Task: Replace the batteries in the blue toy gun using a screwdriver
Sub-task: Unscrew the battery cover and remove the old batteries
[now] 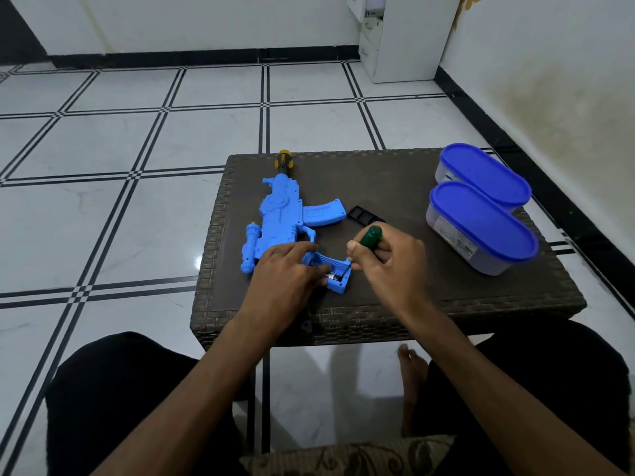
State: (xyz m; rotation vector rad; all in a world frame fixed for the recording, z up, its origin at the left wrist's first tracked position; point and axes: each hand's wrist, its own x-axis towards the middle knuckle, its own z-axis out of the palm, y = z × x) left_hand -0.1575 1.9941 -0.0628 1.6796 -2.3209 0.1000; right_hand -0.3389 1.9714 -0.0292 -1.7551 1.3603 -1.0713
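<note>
The blue toy gun [280, 214] lies on the dark woven table [429, 280], muzzle pointing away from me. Its stock end near me has an open battery compartment [338, 274] with a battery partly visible inside. My left hand [288, 273] rests on the stock, fingertips reaching into the compartment. My right hand [381, 261] grips a green-handled screwdriver [371, 235], its tip pointing down at the compartment's right edge and mostly hidden by my fingers. A black battery cover [364, 214] lies on the table to the right of the magazine.
Two oval containers with blue lids [484, 173] [482, 221] stand at the table's right side. A small dark piece [305, 325] sits at the table's front edge. My legs and a bare foot [410, 369] are below the table. A white cabinet [398, 36] stands by the far wall.
</note>
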